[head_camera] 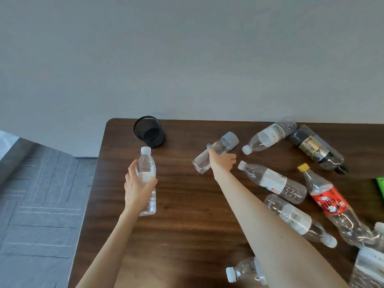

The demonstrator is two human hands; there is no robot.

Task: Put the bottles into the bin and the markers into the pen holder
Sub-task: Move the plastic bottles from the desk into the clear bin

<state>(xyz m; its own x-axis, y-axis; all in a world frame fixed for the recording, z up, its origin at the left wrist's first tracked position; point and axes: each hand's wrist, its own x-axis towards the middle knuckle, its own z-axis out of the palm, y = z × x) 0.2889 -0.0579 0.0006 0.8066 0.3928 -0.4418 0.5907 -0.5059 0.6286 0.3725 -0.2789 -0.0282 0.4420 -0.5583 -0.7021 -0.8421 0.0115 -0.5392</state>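
Gripping a white-capped bottle (145, 165) upright in the left hand (137, 188), fingers and thumb curled round the label band; cannot tell whether resting on the bench (182, 204) or lifted just off it. Wrapping the right hand (222, 161) round the middle of a grey-capped bottle (224, 145), tilted, cap pointing away from the wrist. Just beyond the left hand, a black mesh pen holder (148, 132), no markers made out inside. To the right of the right hand and alongside its forearm, further bottles (274, 180) lying on their sides, among them a red-labelled bottle (330, 200) and a dark bottle (318, 150). No bin in view. Probably light and near empty, thin-walled, apt to dent under a hard squeeze, smooth and ready to roll; best taken round the mid-body or at the stiffer neck.
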